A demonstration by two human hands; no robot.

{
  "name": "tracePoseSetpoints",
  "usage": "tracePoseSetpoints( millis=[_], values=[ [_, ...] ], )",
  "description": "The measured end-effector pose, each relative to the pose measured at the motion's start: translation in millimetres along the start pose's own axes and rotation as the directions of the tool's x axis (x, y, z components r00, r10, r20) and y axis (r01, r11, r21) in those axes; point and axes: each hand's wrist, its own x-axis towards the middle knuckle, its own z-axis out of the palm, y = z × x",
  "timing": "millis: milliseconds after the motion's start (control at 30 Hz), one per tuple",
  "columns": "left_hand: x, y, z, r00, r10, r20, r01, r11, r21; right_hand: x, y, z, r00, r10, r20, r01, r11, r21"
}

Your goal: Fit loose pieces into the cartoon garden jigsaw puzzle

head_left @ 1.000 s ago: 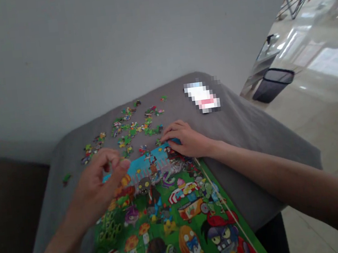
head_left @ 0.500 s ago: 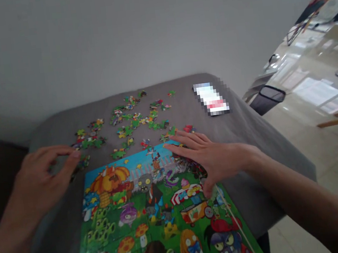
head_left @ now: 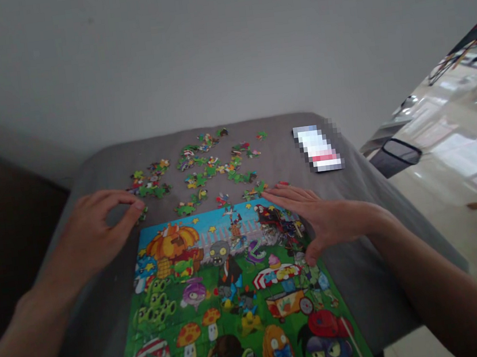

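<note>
A colourful cartoon jigsaw puzzle (head_left: 232, 306) lies on a grey cloth-covered table (head_left: 362, 267). Several loose puzzle pieces (head_left: 202, 168) are scattered beyond its far edge. My left hand (head_left: 95, 231) rests at the puzzle's far left corner, fingers curled with thumb and forefinger close together near a loose piece; whether it holds a piece I cannot make out. My right hand (head_left: 317, 221) lies flat on the puzzle's far right corner, fingers stretched out and holding nothing.
A small white and red object (head_left: 318, 148), blurred out, lies at the table's far right. A grey wall stands behind the table. A dark bin (head_left: 394, 154) sits on the shiny floor to the right. Dark furniture is at the left.
My left hand moved left off the puzzle to its far left corner. My right hand flattened out over the far right corner. The view swung slightly.
</note>
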Motion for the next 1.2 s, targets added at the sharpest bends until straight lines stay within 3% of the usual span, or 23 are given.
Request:
tracePoseSetpoints(
  millis=[200, 300, 433, 533, 700, 1200],
  values=[
    [-2.1, 3.5, -4.7, 1.000, -0.013, 0.019, 0.014, 0.999, -0.032, -3.5, 0.1, -6.1, 1.000, -0.018, -0.026, 0.019, 1.000, 0.024],
    [-2.5, 7.6, -4.4, 0.999, -0.015, 0.028, 0.016, 0.999, -0.035, 0.8, -1.8, -6.9, 0.985, -0.056, -0.161, 0.059, 0.998, 0.014],
    [-2.9, 15.0, 5.8, 0.999, 0.037, 0.034, -0.034, 0.996, -0.079, 14.2, -2.6, -0.5, 0.912, -0.106, -0.397, 0.085, 0.994, -0.070],
    [-3.6, 18.2, 17.6, 0.993, 0.113, 0.028, -0.108, 0.985, -0.133, 21.1, -0.6, 4.2, 0.869, -0.146, -0.473, 0.079, 0.984, -0.157],
    [-5.3, 16.9, 27.7, 0.984, 0.175, -0.016, -0.175, 0.971, -0.164, 18.3, 1.7, 2.6, 0.850, -0.182, -0.494, 0.125, 0.981, -0.146],
    [-6.6, 14.0, 24.7, 0.982, 0.174, -0.071, -0.184, 0.969, -0.167, 18.8, 3.0, 3.3, 0.851, -0.159, -0.501, 0.098, 0.984, -0.146]
  ],
)
